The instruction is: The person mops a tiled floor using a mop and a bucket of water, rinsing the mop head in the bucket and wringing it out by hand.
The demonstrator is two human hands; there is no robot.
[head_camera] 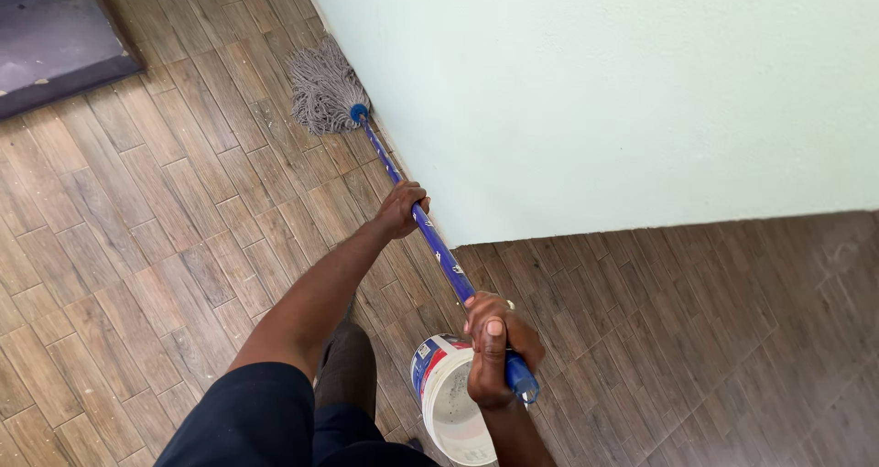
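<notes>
I hold a mop with a blue handle [439, 247] in both hands. My left hand [400, 209] grips the handle about midway. My right hand [495, 346] is closed around the handle's near end, thumb up. The grey string mop head [322, 87] lies on the wood-look tile floor [146, 220], pressed close to the base of a pale green wall [595, 92].
A white bucket [449, 403] with a coloured label stands on the floor just below my right hand, beside my leg. A dark purple mat or step [50, 41] fills the top left corner. The wall's corner ends near the handle's middle.
</notes>
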